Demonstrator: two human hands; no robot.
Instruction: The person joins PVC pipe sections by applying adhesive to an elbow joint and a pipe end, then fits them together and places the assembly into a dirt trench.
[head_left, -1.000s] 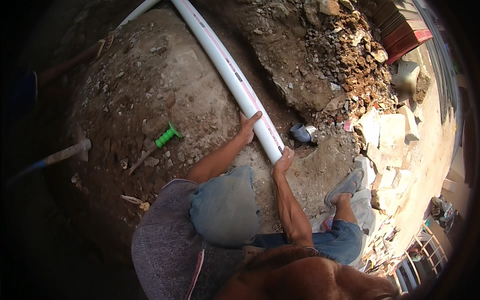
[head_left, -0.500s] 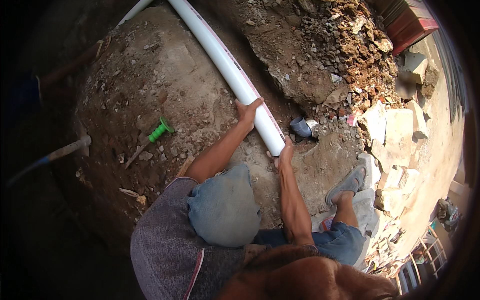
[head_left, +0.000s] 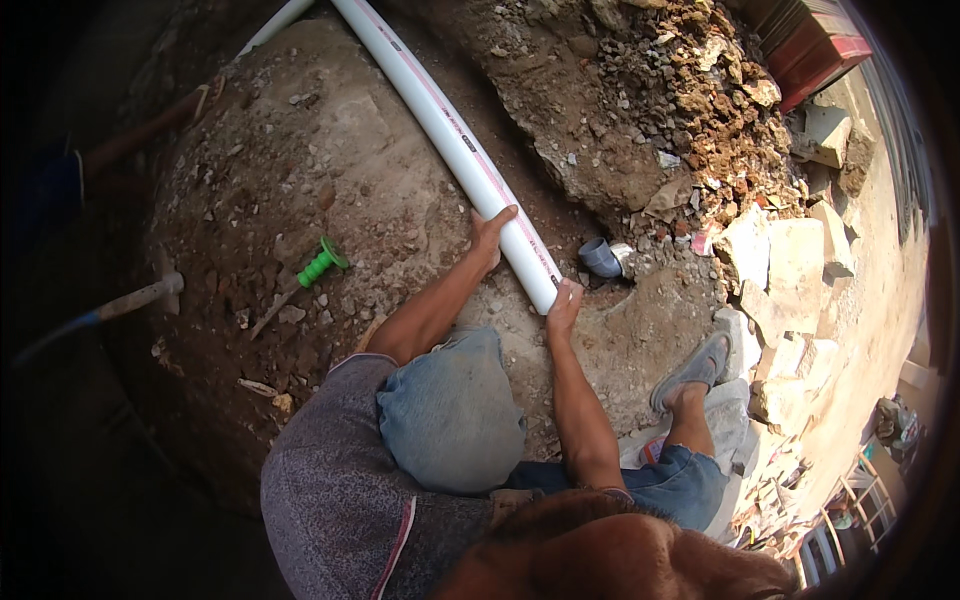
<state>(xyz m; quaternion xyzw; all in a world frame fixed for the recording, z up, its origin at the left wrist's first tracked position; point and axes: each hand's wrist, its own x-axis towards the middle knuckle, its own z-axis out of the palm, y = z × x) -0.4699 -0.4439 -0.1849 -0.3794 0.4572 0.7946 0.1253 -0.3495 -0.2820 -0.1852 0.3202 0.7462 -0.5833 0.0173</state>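
Note:
A long white plastic pipe (head_left: 440,130) runs from the top of the view down to my two hands, with a printed reddish stripe along it. My left hand (head_left: 488,236) is wrapped round the pipe a short way above its near end, thumb on top. At that end, my right hand (head_left: 565,305) grips the pipe by its right side. Just right of the pipe's end, a grey pipe elbow (head_left: 600,257) sticks out of the soil with its round mouth facing up and left. The undersides of both hands are hidden.
On the dirt at left lies a chisel with a green grip (head_left: 318,265). Farther left is a hammer (head_left: 140,298). Another person's arm (head_left: 150,125) shows at the dark left edge. A trench runs beside the pipe; rubble (head_left: 720,130) and broken slabs (head_left: 795,265) lie to the right.
The pipe has rolled, so its printed stripe now faces more upward. Its near end and my right hand have shifted slightly left. My left hand keeps its hold.

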